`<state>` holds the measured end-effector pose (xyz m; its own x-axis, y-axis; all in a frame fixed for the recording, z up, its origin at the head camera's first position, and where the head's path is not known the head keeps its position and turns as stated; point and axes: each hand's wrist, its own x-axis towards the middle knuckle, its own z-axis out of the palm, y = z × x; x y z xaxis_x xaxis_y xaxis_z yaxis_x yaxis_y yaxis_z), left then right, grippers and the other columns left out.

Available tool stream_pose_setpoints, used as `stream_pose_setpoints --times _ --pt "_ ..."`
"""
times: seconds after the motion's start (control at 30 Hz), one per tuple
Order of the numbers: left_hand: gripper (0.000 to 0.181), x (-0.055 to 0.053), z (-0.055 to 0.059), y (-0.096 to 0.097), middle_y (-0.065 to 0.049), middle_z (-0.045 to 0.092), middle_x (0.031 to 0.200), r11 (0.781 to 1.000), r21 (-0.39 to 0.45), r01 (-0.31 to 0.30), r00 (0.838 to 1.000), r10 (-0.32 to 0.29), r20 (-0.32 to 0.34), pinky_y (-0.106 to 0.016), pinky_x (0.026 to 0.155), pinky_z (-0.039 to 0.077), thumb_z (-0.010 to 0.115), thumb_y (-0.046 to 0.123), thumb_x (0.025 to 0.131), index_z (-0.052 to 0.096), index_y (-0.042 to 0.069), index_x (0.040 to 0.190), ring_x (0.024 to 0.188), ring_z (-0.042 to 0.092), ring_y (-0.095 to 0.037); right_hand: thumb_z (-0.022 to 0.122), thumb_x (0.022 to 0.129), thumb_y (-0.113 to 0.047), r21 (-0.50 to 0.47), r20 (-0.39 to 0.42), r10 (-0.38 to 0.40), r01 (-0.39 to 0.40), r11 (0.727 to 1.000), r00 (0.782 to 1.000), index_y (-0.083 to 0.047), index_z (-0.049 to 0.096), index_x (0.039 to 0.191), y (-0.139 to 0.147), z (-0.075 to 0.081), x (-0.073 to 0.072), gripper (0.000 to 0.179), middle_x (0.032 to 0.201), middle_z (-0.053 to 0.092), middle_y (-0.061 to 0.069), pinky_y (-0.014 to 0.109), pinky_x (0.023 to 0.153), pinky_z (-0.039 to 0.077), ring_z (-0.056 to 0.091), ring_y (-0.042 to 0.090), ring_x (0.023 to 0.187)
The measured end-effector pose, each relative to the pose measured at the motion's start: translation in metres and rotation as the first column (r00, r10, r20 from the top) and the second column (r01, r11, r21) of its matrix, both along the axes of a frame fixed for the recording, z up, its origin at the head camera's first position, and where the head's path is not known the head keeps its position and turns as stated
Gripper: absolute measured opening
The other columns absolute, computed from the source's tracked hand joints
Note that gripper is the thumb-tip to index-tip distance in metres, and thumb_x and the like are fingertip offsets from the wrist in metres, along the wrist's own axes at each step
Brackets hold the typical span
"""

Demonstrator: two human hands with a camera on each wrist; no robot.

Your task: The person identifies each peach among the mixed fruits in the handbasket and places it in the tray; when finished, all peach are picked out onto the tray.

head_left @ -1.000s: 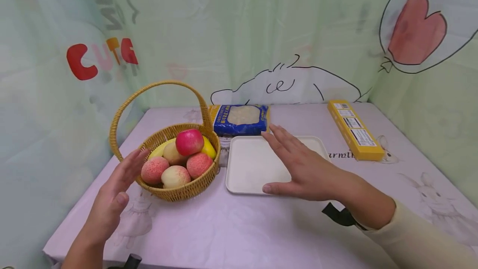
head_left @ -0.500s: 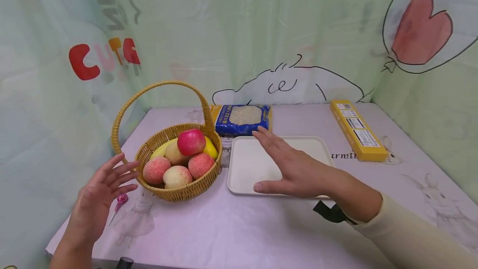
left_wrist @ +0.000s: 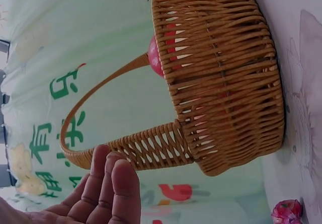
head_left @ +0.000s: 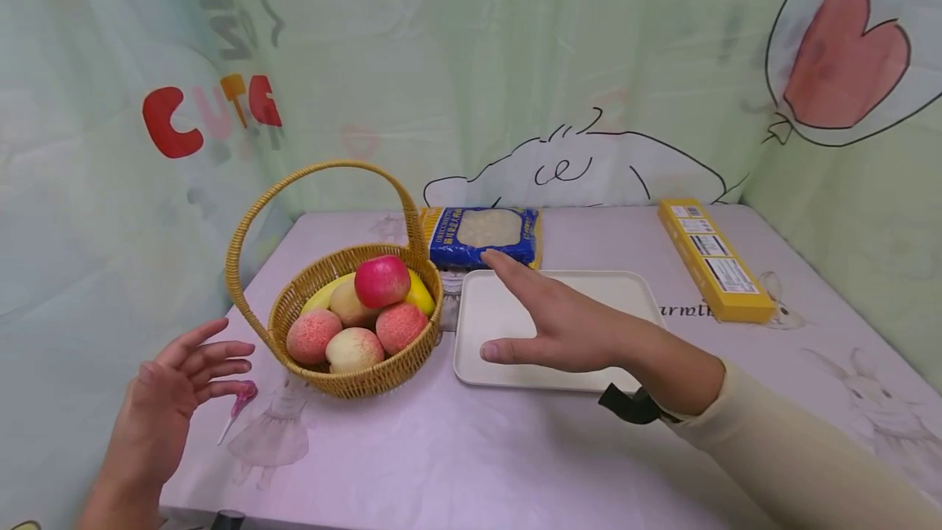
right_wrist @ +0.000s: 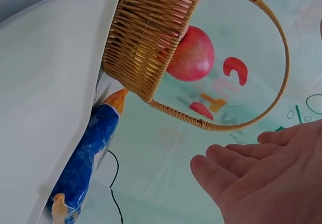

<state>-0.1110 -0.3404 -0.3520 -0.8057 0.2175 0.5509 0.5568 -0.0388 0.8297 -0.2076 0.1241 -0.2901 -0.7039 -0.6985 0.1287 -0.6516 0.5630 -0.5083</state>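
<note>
A wicker basket (head_left: 368, 383) with a tall arched handle holds a red apple (head_left: 382, 281), several peaches (head_left: 356, 351) and yellow fruit partly hidden beneath them. To its left hovers my left hand (head_left: 165, 399), fingers loosely spread and holding nothing. Beside those fingertips a pink-wrapped lollipop (head_left: 241, 401) lies on the table; the left wrist view shows only its wrapped head (left_wrist: 287, 212). Above the white tray (head_left: 478, 366) I hold my right hand (head_left: 567, 321), with thumb and fingers apart and nothing between them. Neither hand touches the basket.
Behind the tray lies a blue and yellow pasta bag (head_left: 486, 237). A long yellow box (head_left: 717, 260) rests at the right. A light printed cloth covers the table (head_left: 412, 464), and pale green curtains (head_left: 471, 64) hang around it.
My left hand has drawn left and down, away from the basket, and the lollipop has come into sight. My right hand has shifted left over the tray. The view has turned slightly.
</note>
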Motion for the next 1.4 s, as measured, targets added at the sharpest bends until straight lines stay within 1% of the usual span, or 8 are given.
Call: stream_pose_setpoints --times 0.03,0.13,0.27,0.53,0.9,1.13,1.3,1.4 --pt "0.06 0.001 0.002 0.0 -0.006 0.07 0.133 1.0 0.0 -0.01 1.0 0.01 0.004 -0.025 0.094 0.056 0.023 0.042 0.115 0.042 0.004 0.156 0.115 0.071 -0.017 0.069 0.09 -0.066 -0.007 0.001 0.007 -0.007 1.0 1.0 -0.021 0.006 0.168 -0.001 0.001 -0.001 0.11 0.175 0.01 0.0 0.054 0.125 0.025 0.019 0.025 0.161" --pt "0.062 0.004 0.007 0.003 -0.005 0.073 0.125 0.988 -0.007 -0.155 0.986 0.155 0.056 -0.023 0.091 0.057 0.027 0.048 0.113 0.049 0.005 0.152 0.11 0.072 -0.016 0.069 0.091 -0.063 -0.029 0.014 0.021 -0.021 0.999 1.0 -0.02 0.008 0.168 -0.005 0.003 -0.005 0.107 0.175 0.013 0.001 0.054 0.126 0.024 0.019 0.026 0.161" --pt "0.065 0.004 0.011 0.008 -0.003 0.075 0.118 0.949 -0.037 -0.312 0.933 0.314 0.175 -0.022 0.09 0.057 0.029 0.056 0.11 0.059 0.01 0.144 0.105 0.073 -0.015 0.069 0.093 -0.061 -0.046 0.05 0.017 -0.014 0.999 0.999 -0.018 0.012 0.168 -0.01 0.005 -0.011 0.103 0.174 0.016 0.001 0.052 0.127 0.022 0.019 0.024 0.16" --pt "0.06 -0.011 0.004 0.006 0.001 0.071 0.127 0.947 -0.066 -0.314 0.922 0.32 0.217 -0.019 0.096 0.052 0.02 0.046 0.113 0.063 0.013 0.138 0.115 0.067 -0.012 0.068 0.095 -0.057 -0.091 0.113 0.025 -0.015 0.996 0.993 -0.014 0.021 0.166 -0.024 0.004 -0.026 0.095 0.169 0.033 0.007 0.055 0.119 0.037 0.043 0.036 0.149" --pt "0.063 -0.026 0.007 0.01 0.005 0.059 0.142 0.958 -0.157 -0.239 0.912 0.277 0.302 -0.016 0.103 0.043 0.012 0.05 0.111 0.056 0.019 0.142 0.131 0.053 -0.012 0.075 0.093 -0.047 -0.201 0.26 0.046 0.007 0.979 0.965 -0.007 0.036 0.16 -0.057 0.002 -0.049 0.088 0.161 0.045 0.013 0.049 0.116 0.043 0.047 0.032 0.147" --pt "0.061 -0.031 0.011 0.014 0.003 0.059 0.142 0.971 -0.145 -0.193 0.925 0.229 0.303 -0.018 0.105 0.039 0.013 0.049 0.112 0.057 0.018 0.14 0.133 0.053 -0.014 0.076 0.093 -0.041 -0.271 0.38 0.076 0.032 0.962 0.922 -0.01 0.044 0.155 -0.07 0.0 -0.058 0.075 0.155 0.053 0.01 0.049 0.114 0.046 0.048 0.032 0.147" --pt "0.064 -0.035 0.014 0.014 -0.001 0.06 0.14 0.984 -0.085 -0.158 0.938 0.176 0.3 -0.02 0.106 0.043 0.012 0.047 0.112 0.055 0.009 0.139 0.132 0.056 -0.015 0.075 0.094 -0.043 -0.253 0.409 0.054 0.057 0.966 0.911 -0.006 0.037 0.159 -0.079 0.001 -0.066 0.084 0.158 0.049 0.015 0.049 0.112 0.048 0.047 0.033 0.147" --pt "0.064 -0.038 0.015 0.013 -0.001 0.063 0.137 0.991 -0.029 -0.13 0.941 0.132 0.312 -0.021 0.106 0.046 0.011 0.047 0.112 0.057 0.011 0.137 0.129 0.058 -0.016 0.076 0.092 -0.044 -0.231 0.416 0.03 0.073 0.97 0.909 -0.004 0.036 0.159 -0.083 0.003 -0.07 0.088 0.157 0.049 0.017 0.048 0.112 0.047 0.048 0.032 0.146"
